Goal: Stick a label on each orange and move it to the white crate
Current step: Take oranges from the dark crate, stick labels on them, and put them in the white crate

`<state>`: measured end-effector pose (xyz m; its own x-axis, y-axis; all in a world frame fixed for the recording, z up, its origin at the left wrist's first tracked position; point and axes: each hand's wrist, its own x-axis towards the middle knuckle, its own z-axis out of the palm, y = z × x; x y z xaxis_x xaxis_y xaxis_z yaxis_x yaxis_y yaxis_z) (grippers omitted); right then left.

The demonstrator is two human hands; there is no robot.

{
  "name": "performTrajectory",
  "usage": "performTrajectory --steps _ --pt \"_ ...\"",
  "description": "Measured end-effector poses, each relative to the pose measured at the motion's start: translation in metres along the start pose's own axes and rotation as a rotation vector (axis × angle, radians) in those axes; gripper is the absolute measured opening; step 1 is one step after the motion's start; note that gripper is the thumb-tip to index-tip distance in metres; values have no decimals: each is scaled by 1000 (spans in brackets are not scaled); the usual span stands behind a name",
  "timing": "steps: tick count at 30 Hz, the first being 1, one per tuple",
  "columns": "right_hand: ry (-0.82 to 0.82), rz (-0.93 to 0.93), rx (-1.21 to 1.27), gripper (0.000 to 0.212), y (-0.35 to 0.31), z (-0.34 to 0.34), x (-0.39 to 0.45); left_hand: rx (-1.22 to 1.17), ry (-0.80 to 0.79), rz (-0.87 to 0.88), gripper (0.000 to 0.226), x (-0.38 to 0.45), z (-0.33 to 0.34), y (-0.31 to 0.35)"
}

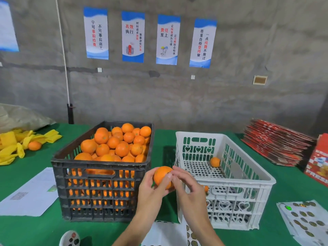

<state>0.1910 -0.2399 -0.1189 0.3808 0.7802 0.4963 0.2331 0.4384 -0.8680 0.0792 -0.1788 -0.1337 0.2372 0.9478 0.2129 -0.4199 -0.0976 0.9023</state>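
My left hand (150,188) grips an orange (161,175) in the air between the two crates. My right hand (186,189) touches the fruit's right side with its fingertips, thumb and forefinger close together; a label under them cannot be made out. The black crate (99,192) on the left is heaped with oranges (115,144). The white crate (248,176) on the right holds one orange (215,161) near its far wall and another (205,188) partly hidden behind my right hand.
Label sheets lie at the right (305,221) and under my forearms (190,235). White paper (33,194) lies left of the black crate. Yellow foam nets (19,144) with a loose orange (34,145) sit far left. Red flat cartons (276,142) are stacked at the right.
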Motion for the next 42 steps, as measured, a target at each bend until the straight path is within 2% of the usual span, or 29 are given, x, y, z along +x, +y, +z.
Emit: performTrajectory --steps 4,9,11,13,15,17,21,24,29,31,35,42 --pt "35 73 129 39 -20 -13 31 42 -31 13 42 29 23 19" --pt "-17 105 36 37 -27 -26 71 84 -177 -48 76 71 44 39" --pt "6 115 48 35 -25 -32 87 186 -255 -51 68 92 50 41" --pt "34 78 -49 36 -18 -40 102 317 -333 -39 52 118 51 38" --pt "66 26 -300 37 -7 -52 115 470 -297 25 42 150 44 40" --pt "106 -2 -529 37 5 -64 124 585 -158 91 39 183 30 44" --pt "124 24 -718 46 19 -79 142 822 -20 178 32 242 -1 49" --pt "93 5 -708 47 28 -76 161 1166 -43 218 43 284 -22 44" --pt "34 -1 -739 48 42 -62 181 1595 -181 36 70 330 -44 22" --pt "5 -3 -756 49 49 -59 191 1642 -210 -30 80 344 -46 11" --pt "-27 21 -771 50 59 -54 200 1807 -223 63 82 363 -43 9" --pt "-5 5 -767 46 52 -51 195 1727 -161 198 53 338 -31 41"
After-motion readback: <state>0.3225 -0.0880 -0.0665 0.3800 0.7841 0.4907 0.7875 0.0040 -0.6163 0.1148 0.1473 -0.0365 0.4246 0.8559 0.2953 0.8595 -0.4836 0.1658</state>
